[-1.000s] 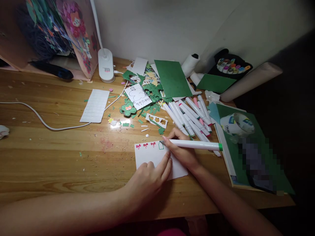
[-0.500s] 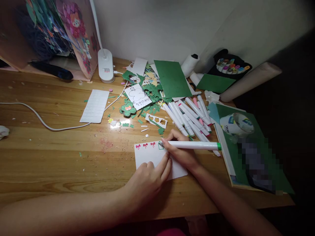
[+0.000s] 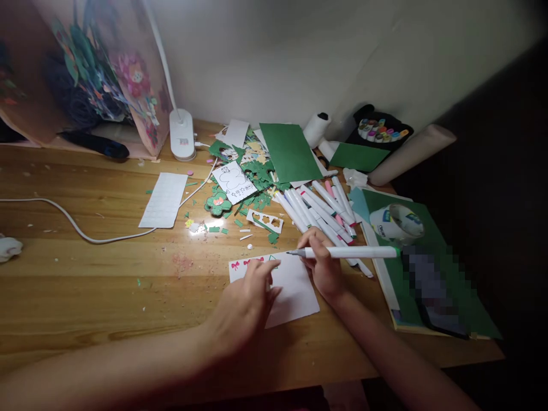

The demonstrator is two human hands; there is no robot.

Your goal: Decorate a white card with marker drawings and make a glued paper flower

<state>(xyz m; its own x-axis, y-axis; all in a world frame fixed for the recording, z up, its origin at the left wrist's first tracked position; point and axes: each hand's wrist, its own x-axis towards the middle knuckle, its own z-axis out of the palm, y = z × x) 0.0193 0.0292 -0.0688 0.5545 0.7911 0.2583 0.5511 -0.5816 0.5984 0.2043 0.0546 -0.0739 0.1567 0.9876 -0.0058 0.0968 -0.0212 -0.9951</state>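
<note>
A white marker [image 3: 359,252] with a green end lies level in the grip of my right hand [image 3: 324,265]. Its grey tip points left, over the top edge of a white paper sheet [image 3: 295,291]. Pink bows run along the sheet's top left, and beside them is a green outline partly covered by a finger. My left hand [image 3: 248,302] is over the sheet's left part, index finger and thumb stretched out and apart, with nothing between them. Whether it presses on the paper I cannot tell.
Behind the sheet lie several loose markers [image 3: 317,208], green paper scraps [image 3: 261,174] and green card [image 3: 291,153]. A tape roll [image 3: 396,222] sits on a green sheet at right. A lamp base [image 3: 182,137], its cable and a lined paper [image 3: 162,200] are at left.
My right hand has lifted the marker's tip off the green outline and moved it right. My left hand has shifted left, its fingers now spread. The whole view has tilted slightly.
</note>
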